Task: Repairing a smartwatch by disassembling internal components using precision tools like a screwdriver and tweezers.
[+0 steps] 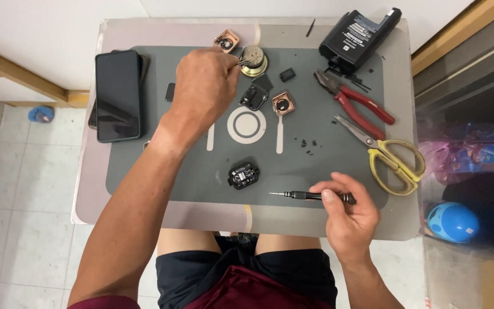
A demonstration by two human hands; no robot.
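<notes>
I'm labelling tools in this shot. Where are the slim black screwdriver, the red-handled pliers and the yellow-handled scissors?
slim black screwdriver (307,195), head view, on its shaft left of the right hand.
red-handled pliers (367,104), head view, on a red handle.
yellow-handled scissors (398,166), head view, on a yellow handle loop.

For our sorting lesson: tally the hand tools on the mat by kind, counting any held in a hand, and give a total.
Pliers: 1
Scissors: 1
Screwdriver, held in right hand: 1
Tweezers, held in left hand: 1
Total: 4
</notes>
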